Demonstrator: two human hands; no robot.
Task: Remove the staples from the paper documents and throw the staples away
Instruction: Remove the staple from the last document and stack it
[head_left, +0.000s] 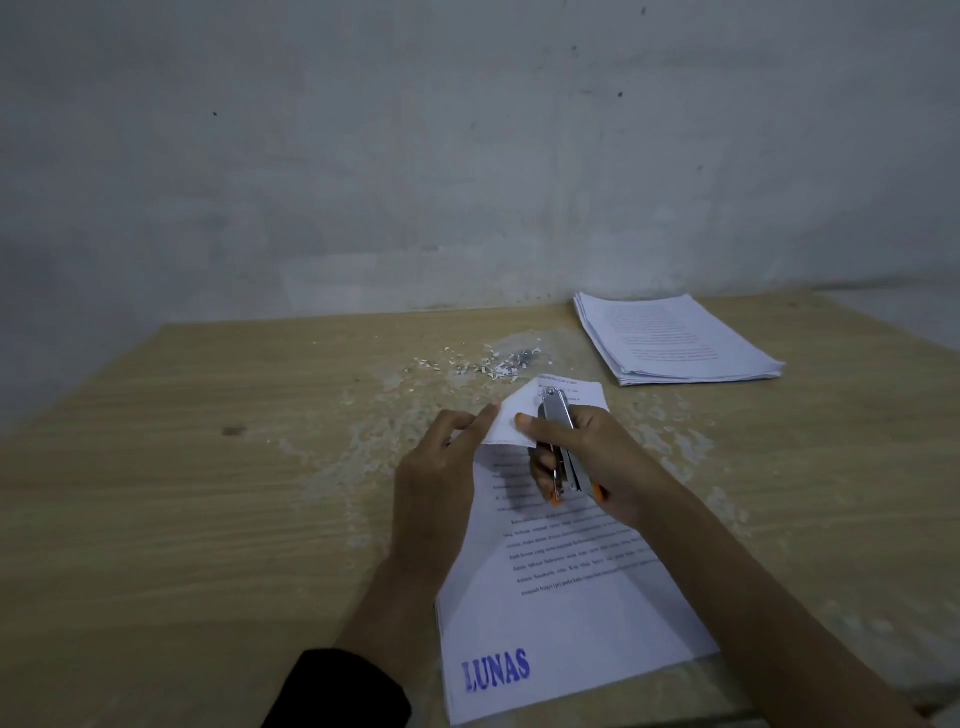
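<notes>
- Left arm: a black sleeve (340, 693) of plain cloth, its cuff ending partway along the forearm; wrist and left grip (436, 478) are bare.
- Right arm: forearm uncovered to the picture's edge; right grip (597, 452) bare, thumbnail cut short.

Dim, bluish light; soft focus, wide-angle bending at edges.

Body text of the document (571, 623) illegible.

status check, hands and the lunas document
Left hand pinches document's folded corner. Right hand grips metal stapler at that corner. Loose staples lie on table beyond; nothing blocking.
</notes>
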